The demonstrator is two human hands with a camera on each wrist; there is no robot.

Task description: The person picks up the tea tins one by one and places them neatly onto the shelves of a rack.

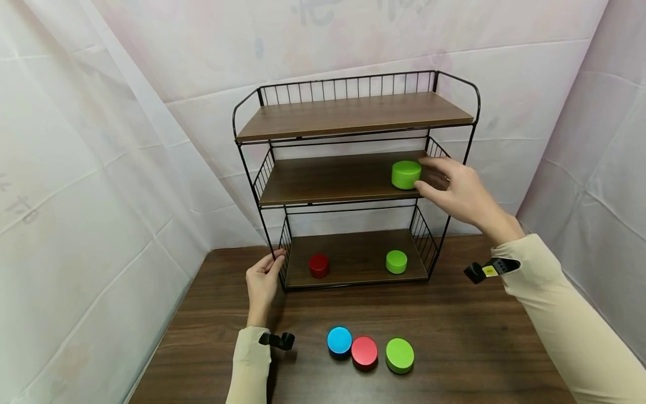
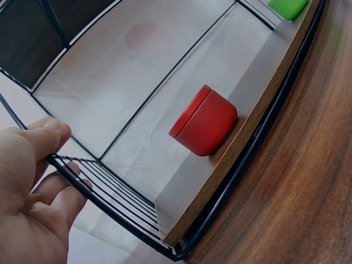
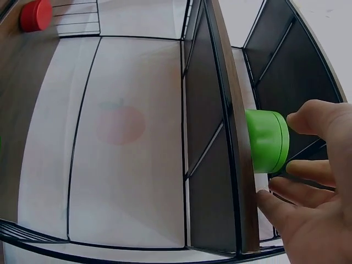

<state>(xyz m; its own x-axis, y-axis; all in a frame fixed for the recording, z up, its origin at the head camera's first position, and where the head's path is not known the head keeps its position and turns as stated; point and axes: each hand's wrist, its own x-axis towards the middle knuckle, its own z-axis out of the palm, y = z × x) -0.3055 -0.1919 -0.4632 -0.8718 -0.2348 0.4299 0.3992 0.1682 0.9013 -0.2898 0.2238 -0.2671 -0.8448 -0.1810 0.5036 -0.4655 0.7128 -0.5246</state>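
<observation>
A black wire rack [image 1: 348, 199] with three brown boards stands on the table. My left hand [image 1: 263, 279] holds its lower left side; in the left wrist view, thumb and fingers wrap the wire frame [image 2: 121, 212]. On the middle board, near its right end, sits a round green tin [image 1: 406, 175]. Beside it is my right hand [image 1: 456, 188], thumb and fingers spread at the tin's right edge. The right wrist view shows the thumb tip a small gap from the green tin [image 3: 267, 141]. The bottom board carries a red tin [image 1: 319, 266] at left and another green tin [image 1: 396, 262] at right.
In front of the rack, a blue tin [image 1: 340, 341], a red tin [image 1: 364, 352] and a green tin [image 1: 400, 355] stand in a row on the wooden table [image 1: 474, 336]. White cloth [image 1: 520, 112] hangs behind and at both sides. The top board [image 1: 353, 115] has a wire rail.
</observation>
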